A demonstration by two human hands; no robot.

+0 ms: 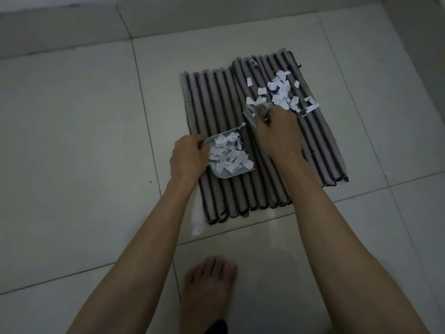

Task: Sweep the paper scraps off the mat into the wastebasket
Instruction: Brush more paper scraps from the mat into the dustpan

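Note:
A striped ribbed mat (221, 104) lies on the tiled floor. White paper scraps (283, 92) are scattered over its far right part. A small pale dustpan (224, 175) rests on the mat's left half, filled with more scraps (230, 154). My left hand (189, 157) grips the dustpan's left end. My right hand (279, 133) grips a small pale hand brush (255, 112), whose head sits at the near edge of the loose scraps. The wastebasket is not in view.
Pale floor tiles (72, 141) surround the mat. A wall base runs along the top and right edges. My bare foot (207, 285) stands on the tile just in front of the mat.

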